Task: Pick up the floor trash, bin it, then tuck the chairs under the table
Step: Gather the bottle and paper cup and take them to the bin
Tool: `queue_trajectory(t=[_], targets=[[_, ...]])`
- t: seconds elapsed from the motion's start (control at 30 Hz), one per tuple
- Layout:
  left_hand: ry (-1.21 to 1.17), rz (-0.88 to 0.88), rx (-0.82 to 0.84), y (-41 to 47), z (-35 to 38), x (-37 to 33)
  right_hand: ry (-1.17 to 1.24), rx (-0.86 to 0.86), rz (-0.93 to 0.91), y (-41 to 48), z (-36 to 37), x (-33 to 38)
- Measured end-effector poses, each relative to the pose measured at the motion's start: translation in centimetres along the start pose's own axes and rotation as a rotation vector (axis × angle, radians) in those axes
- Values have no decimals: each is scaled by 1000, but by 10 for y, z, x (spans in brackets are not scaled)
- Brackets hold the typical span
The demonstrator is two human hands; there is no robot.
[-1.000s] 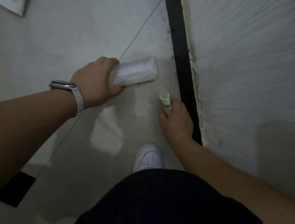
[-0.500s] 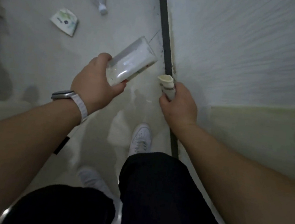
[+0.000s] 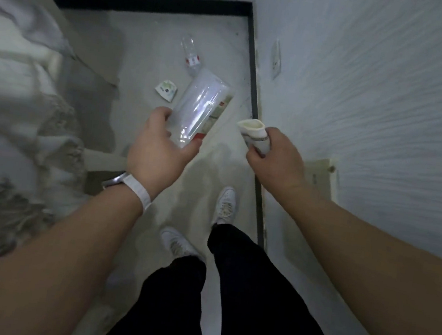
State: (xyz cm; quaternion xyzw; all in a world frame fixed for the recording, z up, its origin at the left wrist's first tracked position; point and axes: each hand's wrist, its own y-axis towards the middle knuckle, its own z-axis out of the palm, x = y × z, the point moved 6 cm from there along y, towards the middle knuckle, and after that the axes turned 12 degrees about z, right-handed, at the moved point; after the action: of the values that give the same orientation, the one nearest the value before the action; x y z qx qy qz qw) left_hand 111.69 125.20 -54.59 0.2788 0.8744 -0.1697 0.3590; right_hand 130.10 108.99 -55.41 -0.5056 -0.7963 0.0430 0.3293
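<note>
The left grip clasped a clear, flat plastic pack; the right grip clenched round a crumpled cream cup.

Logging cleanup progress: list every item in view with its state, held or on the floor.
left hand: grips the clear plastic packet, held above the floor.
right hand: grips the crumpled paper cup.
plastic bottle: lying on its side on the floor, untouched.
green-and-white wrapper: lying on the floor, untouched.
</note>
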Motion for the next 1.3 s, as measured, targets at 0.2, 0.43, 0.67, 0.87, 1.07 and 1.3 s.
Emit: queue_trajectory(t=[0.2, 0.43, 0.67, 0.87, 1.07, 1.3], targets=[[-153, -15, -118, -36, -111, -59, 50, -36, -170, -69, -77, 100], [-225, -23, -260, -72, -220, -87, 71, -60, -337, -123, -130, 199], [-264, -24, -441, -91, -291, -97, 129, 28, -498, -137, -140, 274], [-192, -120, -562, -80, -326, -96, 123, 158, -599, -109, -127, 335], [-95, -230, -728, -69, -360, -93, 127, 336, -731, -81, -93, 408], [1, -516, -968, -144, -388, -72, 54, 609, -959, -133, -28, 479]])
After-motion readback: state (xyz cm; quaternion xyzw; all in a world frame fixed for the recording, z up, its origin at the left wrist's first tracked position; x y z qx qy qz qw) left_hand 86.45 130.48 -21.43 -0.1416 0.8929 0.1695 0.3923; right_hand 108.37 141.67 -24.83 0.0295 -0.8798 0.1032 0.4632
